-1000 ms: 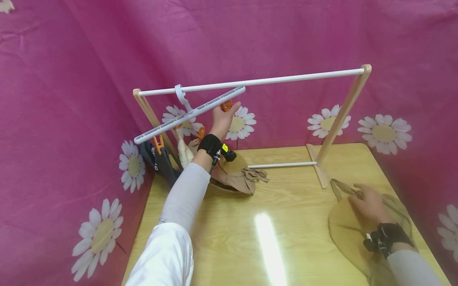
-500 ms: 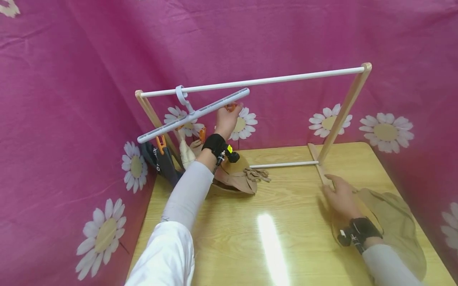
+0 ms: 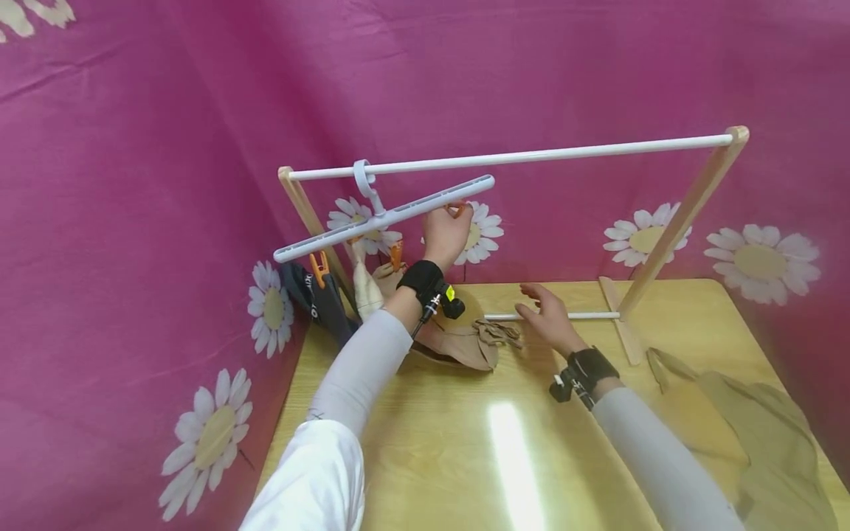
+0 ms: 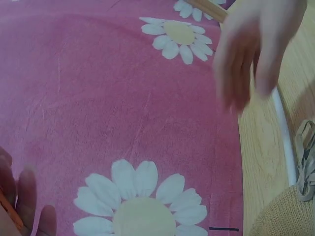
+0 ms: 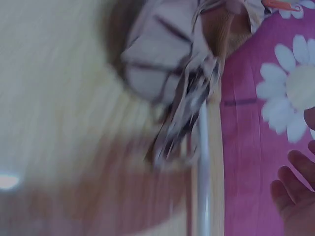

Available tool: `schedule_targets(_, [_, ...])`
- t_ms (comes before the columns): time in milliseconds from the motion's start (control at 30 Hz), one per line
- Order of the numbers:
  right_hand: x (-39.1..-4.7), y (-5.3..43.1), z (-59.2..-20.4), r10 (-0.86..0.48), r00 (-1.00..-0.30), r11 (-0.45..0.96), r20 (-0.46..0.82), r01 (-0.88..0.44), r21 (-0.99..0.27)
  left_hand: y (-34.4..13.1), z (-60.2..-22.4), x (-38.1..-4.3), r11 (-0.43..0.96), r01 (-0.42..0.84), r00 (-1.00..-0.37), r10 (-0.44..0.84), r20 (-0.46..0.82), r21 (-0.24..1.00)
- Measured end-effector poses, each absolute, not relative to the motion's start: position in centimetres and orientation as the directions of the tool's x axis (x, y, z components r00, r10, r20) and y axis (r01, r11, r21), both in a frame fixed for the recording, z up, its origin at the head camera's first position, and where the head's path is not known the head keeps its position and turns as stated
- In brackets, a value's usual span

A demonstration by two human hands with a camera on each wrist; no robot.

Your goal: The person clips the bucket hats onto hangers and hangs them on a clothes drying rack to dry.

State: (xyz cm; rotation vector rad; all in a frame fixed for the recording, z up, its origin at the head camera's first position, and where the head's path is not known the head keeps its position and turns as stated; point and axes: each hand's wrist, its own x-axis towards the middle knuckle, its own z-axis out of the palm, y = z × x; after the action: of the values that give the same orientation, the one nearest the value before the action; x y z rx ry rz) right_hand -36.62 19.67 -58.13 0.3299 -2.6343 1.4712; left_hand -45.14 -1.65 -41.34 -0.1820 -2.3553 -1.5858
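Observation:
My left hand [image 3: 446, 234] pinches an orange clothespin [image 3: 455, 209] just under the raised right end of a pale blue-grey hanger [image 3: 425, 205]. The hanger tilts down to the left, its hook over the white rod [image 3: 544, 155] of a small rack. My right hand [image 3: 550, 321] is in the air over the table with fingers spread and nothing in them; it is blurred in the left wrist view. Between the hands, a brown floppy hat [image 3: 465, 346] with fabric ties [image 3: 498, 332] is on the table, partly behind my left forearm.
An orange clothespin [image 3: 320, 269] joins the hanger's left end to a dark cloth item [image 3: 325, 302] with white lettering. Beside it is a cream cloth piece [image 3: 365, 291]. Tan soft cloth [image 3: 764, 435] with a strap lies at right. Wooden posts [image 3: 690, 199] support the rack.
My right hand has let go of the tan cloth at the right and moved left over the table toward the brown hat. The left hand stays at the clothespin; the view has shifted slightly.

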Motion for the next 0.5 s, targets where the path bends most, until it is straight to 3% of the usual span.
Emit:
schedule_targets(300, [-42.1, 13.7, -58.6, -0.335, -0.941, 0.504, -0.052, -0.133, -0.853, -0.7, -41.0, -41.9, 0.351, 0.246, -0.958, -0.053, 0.282, 0.904])
schedule_targets(500, [-44.6, 12.0, -62.1, -0.425, -0.893, 0.551, -0.147, -0.126, -0.825, 1.4, -41.0, -39.3, 0.209, 0.154, -0.978, -0.104, 0.179, 0.966])
